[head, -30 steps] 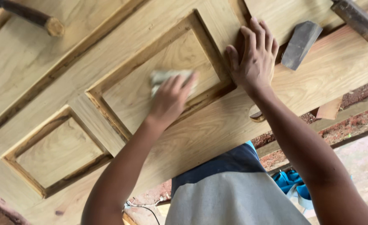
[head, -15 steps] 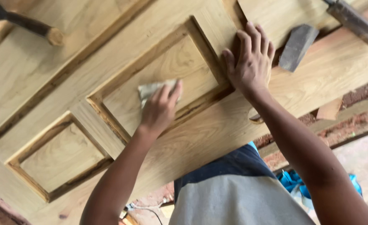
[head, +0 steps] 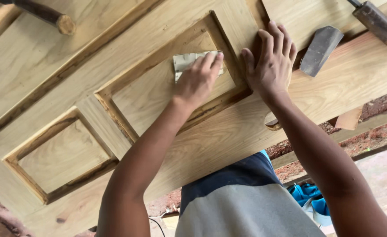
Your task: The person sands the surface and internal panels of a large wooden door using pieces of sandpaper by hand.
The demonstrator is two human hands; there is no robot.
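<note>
Your left hand (head: 198, 81) presses a folded sandpaper (head: 187, 61) flat on the door (head: 228, 131), in the recessed panel's upper corner against the raised moulding. The paper sticks out ahead of your fingers, long side along the panel's top edge. That grip is a flat press, fingers nearly straight, not curled round the paper. Your right hand (head: 270, 66) lies open, holding nothing, on the door's frame just right of the sandpaper. A dark block (head: 320, 48) rests farther right.

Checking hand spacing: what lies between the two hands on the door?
In the head view, only the panel's raised moulding edge separates left hand from right hand.
</note>
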